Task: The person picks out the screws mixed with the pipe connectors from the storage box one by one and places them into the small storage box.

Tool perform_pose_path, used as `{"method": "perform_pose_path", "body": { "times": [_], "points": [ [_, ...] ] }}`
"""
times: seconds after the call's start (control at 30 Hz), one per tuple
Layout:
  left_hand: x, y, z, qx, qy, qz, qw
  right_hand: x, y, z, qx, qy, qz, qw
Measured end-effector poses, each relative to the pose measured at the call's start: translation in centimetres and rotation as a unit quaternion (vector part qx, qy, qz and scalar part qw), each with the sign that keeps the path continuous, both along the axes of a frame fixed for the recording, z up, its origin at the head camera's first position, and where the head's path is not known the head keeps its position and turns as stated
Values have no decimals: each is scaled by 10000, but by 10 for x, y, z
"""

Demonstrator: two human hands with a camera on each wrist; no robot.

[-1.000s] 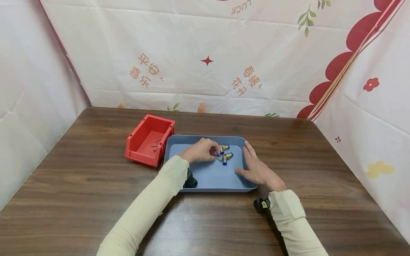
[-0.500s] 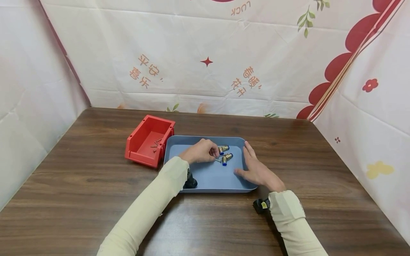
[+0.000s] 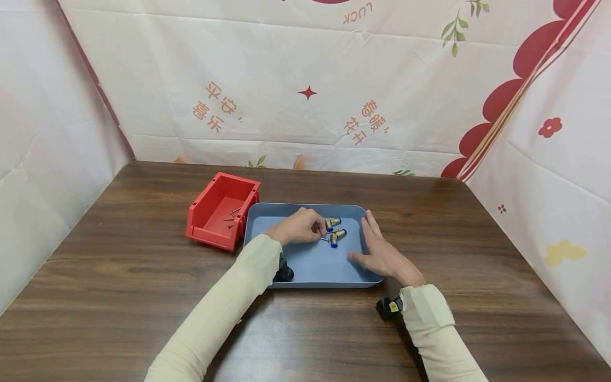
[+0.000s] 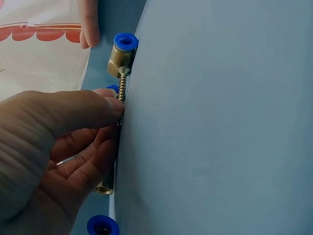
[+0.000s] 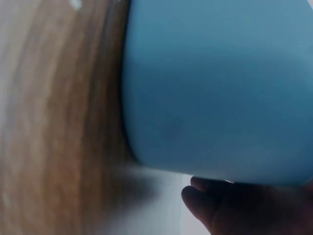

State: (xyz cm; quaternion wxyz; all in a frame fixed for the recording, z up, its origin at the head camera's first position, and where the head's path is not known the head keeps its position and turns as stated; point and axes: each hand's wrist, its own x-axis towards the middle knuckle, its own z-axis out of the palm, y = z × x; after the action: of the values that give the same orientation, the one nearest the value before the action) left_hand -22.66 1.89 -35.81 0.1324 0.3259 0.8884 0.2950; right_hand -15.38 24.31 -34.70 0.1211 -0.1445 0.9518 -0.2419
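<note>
My left hand (image 3: 300,225) reaches into the blue-grey tray (image 3: 310,269). Its thumb and fingers pinch a threaded metal screw (image 4: 122,87), whose head end sticks out from the fingertips. Two brass fittings with blue collars lie close by in the tray: a nearer fitting (image 3: 335,239) and a farther fitting (image 3: 335,221). In the left wrist view the screw's head end appears right by one brass fitting (image 4: 121,56). My right hand (image 3: 384,255) rests at the tray's right wall, fingers straight along the outside and thumb over the inside.
Against the tray's left end stands a red open-fronted bin (image 3: 220,204) with several screws (image 3: 233,214) in it. The brown wooden table (image 3: 119,276) carries both. Printed white cloth (image 3: 267,58) hangs behind the table and along its sides.
The screw at my left fingertips has turned slightly and lies flatter than a second ago. Both hands otherwise stay in place.
</note>
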Motion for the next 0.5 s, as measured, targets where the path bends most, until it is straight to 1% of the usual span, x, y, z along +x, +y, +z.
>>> {"method": "perform_pose_path", "body": {
  "times": [0.5],
  "points": [
    [4, 1, 3, -114, 111, 30, 9999, 0, 1, 1, -1, 7, 64, 10000]
  ]
}}
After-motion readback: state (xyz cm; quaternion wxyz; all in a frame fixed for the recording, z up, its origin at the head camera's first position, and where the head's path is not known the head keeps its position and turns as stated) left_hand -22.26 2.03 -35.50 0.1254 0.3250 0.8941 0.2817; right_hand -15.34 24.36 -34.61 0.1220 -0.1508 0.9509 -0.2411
